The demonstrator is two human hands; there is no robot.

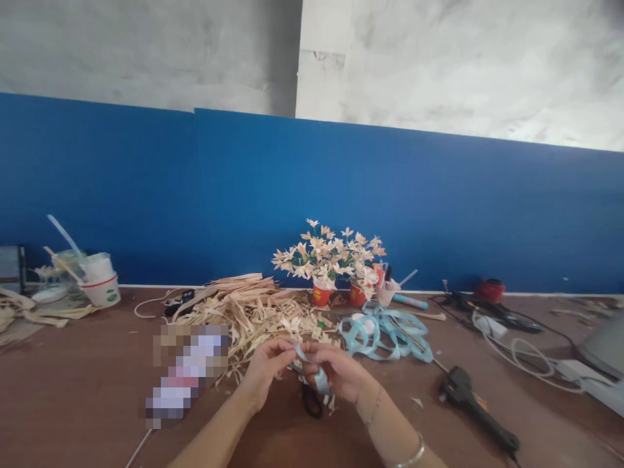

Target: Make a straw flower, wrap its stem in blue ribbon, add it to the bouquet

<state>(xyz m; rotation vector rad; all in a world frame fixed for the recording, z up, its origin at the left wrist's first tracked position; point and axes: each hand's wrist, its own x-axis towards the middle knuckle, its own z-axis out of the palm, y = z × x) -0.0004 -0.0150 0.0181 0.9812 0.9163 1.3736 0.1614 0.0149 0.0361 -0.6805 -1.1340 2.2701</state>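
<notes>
While pinching shiny light-blue ribbon (322, 381) with left hand (266, 369) and right hand (344, 374), could snag.
Might catch slack on black-handled scissors (306, 398), close at six o'clock.

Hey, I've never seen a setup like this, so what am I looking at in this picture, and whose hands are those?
There is no machine here. A person wears a camera on the head, and this one picture looks forward and down at their own bare hands.

The left hand and right hand meet over a brown table, pinching a light blue ribbon. A pale flower shows just above the fingers; I can't tell whether it is held.

Black-handled scissors lie below. Beyond are a heap of dry strips and flowers in red cups. To the right is a dark glue gun.
</notes>
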